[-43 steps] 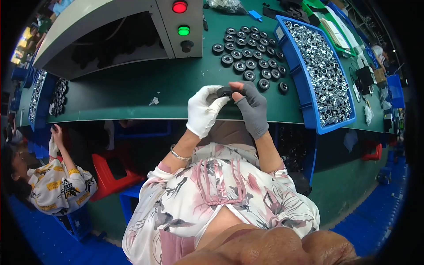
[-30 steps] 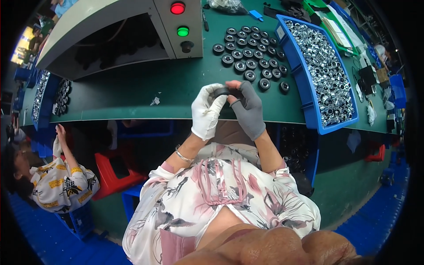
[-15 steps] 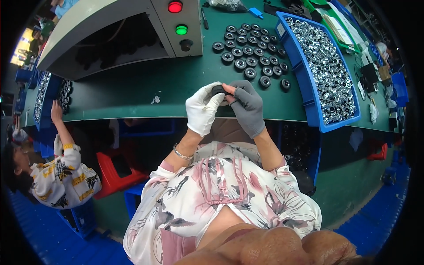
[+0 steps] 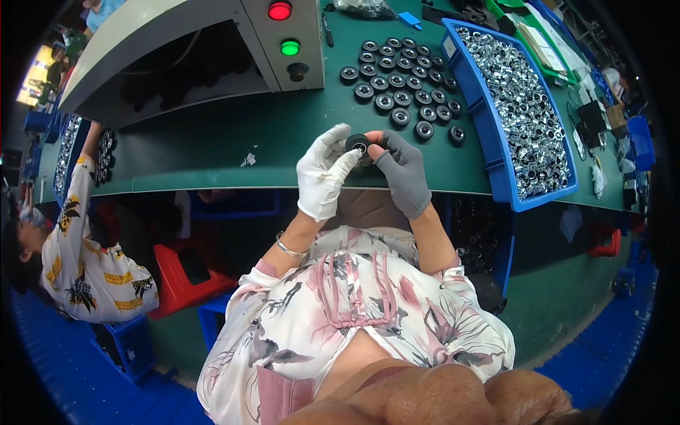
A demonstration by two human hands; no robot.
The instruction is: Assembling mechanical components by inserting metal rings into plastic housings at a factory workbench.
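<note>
Above the near edge of the green table I hold a small black wheel point(image 4: 356, 144) with a shiny metal centre, its round face tipped up toward me. My right hand point(image 4: 402, 170), in a grey glove with bare thumb and fingertips, pinches the wheel's right side. The thumb of my left hand point(image 4: 322, 173), in a white glove, presses the wheel's lower left, with its fingers behind the left edge. Beyond my hands, several similar black wheels point(image 4: 400, 117) lie in loose rows on the table point(image 4: 283, 156).
A blue bin point(image 4: 500, 166) full of shiny metal parts point(image 4: 520, 106) stands at the right. At the left is a pale machine housing point(image 4: 163, 35) with red and green lights. A co-worker point(image 4: 99, 262) sits at far left beside a red stool point(image 4: 180, 283).
The wheel has turned from edge-on to show its face and metal centre. My left fingers have opened out somewhat around it. The co-worker's arm has reached farther over the table.
</note>
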